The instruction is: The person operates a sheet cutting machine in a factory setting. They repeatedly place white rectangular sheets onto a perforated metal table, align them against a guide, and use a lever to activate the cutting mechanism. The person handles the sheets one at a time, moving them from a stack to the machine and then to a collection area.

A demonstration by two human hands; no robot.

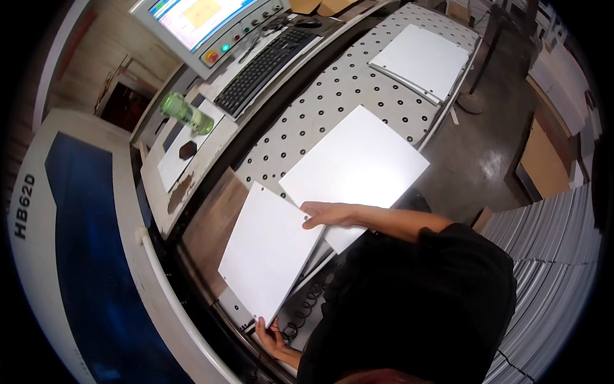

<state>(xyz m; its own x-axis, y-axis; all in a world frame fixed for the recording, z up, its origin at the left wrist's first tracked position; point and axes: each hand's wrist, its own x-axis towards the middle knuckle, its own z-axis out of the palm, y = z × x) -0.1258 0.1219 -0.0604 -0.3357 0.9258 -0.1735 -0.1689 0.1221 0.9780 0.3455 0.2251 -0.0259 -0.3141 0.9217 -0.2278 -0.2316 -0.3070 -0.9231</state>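
A white rectangular panel [268, 246] with small drilled holes near its corners is held between my two hands, tilted over the table's front edge. My right hand [329, 214] grips its upper right corner, thumb on the top face and fingers partly hidden. At the lower corner, my left hand [272, 336] is closed around the edge with its thumb near a hole. Another white panel [364, 166] lies beyond it on the grey table [307, 128], partly under my right hand and forearm.
Several white panels [422, 61] are stacked on the far end of the dotted table. To the left stand a control screen [198, 16], a keyboard [262, 70] and a green bottle [185, 114]. A blue and white machine housing [89, 256] fills the near left. Tall panel stacks [550, 256] stand right.
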